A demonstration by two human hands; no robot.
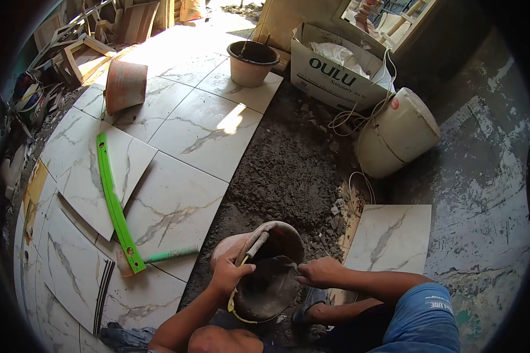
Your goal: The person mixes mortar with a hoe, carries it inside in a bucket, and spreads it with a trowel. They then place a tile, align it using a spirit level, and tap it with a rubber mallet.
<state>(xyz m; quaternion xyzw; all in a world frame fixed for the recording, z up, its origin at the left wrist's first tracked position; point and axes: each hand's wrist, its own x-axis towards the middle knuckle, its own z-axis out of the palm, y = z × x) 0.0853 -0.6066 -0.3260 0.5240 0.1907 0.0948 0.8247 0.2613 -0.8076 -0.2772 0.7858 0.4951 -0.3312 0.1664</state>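
Note:
A mortar-caked orange bucket [277,241] lies tipped toward me on the dark mortar bed [288,170]. My left hand [229,272] grips its near rim on the left, beside the yellow handle [234,303]. My right hand [319,272] rests on the rim at the right, fingers curled over the edge. The inside of the bucket is coated in grey mortar. My knees and blue shorts [424,317] fill the bottom of the view.
Marble-look tiles [200,126] cover the floor at left, with a green level [115,203] and a rubber mallet [159,256] on them. A loose tile [391,235] lies at right. Two buckets [125,85] [252,62], a cardboard box [333,73], a white drum [397,132] and a cord [350,117] stand behind.

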